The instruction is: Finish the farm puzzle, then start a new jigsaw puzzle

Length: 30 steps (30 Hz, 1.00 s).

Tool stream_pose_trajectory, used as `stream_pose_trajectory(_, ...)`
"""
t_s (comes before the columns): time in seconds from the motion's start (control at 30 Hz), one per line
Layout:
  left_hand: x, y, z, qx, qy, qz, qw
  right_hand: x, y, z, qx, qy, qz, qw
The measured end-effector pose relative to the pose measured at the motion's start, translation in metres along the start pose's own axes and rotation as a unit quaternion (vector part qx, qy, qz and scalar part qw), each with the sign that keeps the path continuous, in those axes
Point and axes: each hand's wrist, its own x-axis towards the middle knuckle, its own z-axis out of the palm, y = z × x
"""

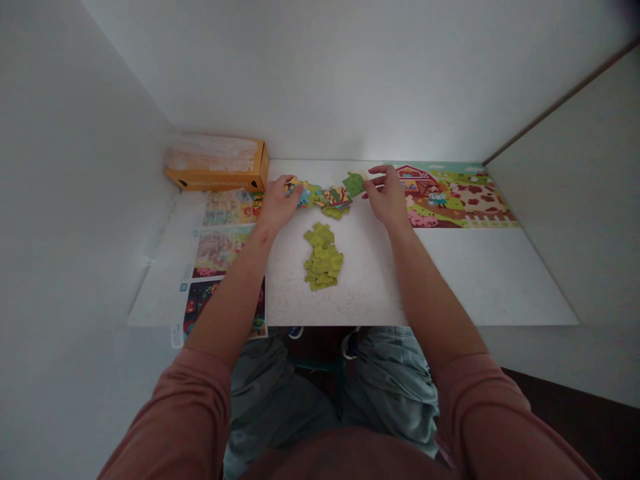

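Observation:
My left hand point(283, 200) is closed on some colourful puzzle pieces point(299, 191) at the left end of a loose row of pieces. Near the right end of that row, my right hand point(387, 191) has its thumb and fingers at a green puzzle piece point(354, 184), which looks pinched at its right edge. Between the hands lie overlapping picture-side pieces point(336, 197). Closer to me, a heap of plain olive-green pieces point(324, 259) rests on the white table point(370, 280).
An orange box point(217, 179) with clear plastic stands at the back left. Below it, a sheet of printed pictures point(213, 253) hangs slightly over the front edge. At the back right lies a farm picture point(450, 197) with a barn and cow. White walls enclose the table.

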Motion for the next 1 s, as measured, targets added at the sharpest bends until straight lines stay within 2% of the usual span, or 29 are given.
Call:
stream_pose_trajectory(0.13, -0.005, -0.004, -0.007, 0.092, -0.021, 0.008, 0.995, 0.001, 0.005, -0.010, -0.065, 0.029, 0.001, 0.997)
stream_pose_trajectory(0.27, -0.012, 0.005, -0.014, 0.157, -0.073, 0.007, 0.985, 0.001, 0.008, -0.018, -0.129, 0.017, 0.011, 0.991)
stream_pose_trajectory(0.43, -0.015, 0.016, -0.023, 0.230, -0.119, 0.010, 0.966, -0.005, -0.005, -0.018, -0.264, 0.029, -0.028, 0.964)
stream_pose_trajectory(0.5, -0.015, 0.019, -0.027, 0.250, -0.136, 0.019, 0.959, -0.010, -0.017, -0.013, -0.279, -0.003, -0.059, 0.958)
stream_pose_trajectory(0.67, -0.015, 0.024, -0.036, 0.283, -0.160, 0.024, 0.945, -0.020, -0.043, 0.002, -0.262, -0.130, -0.133, 0.947)
stream_pose_trajectory(0.8, -0.016, 0.024, -0.040, 0.295, -0.160, 0.017, 0.942, -0.020, -0.043, 0.006, -0.246, -0.162, -0.132, 0.946)
stream_pose_trajectory(0.9, -0.016, 0.021, -0.043, 0.298, -0.152, 0.024, 0.942, -0.018, -0.038, 0.001, -0.229, -0.178, -0.131, 0.948)
stream_pose_trajectory(1.0, -0.014, 0.018, -0.044, 0.294, -0.148, 0.044, 0.943, -0.016, -0.033, -0.006, -0.196, -0.214, -0.157, 0.944)
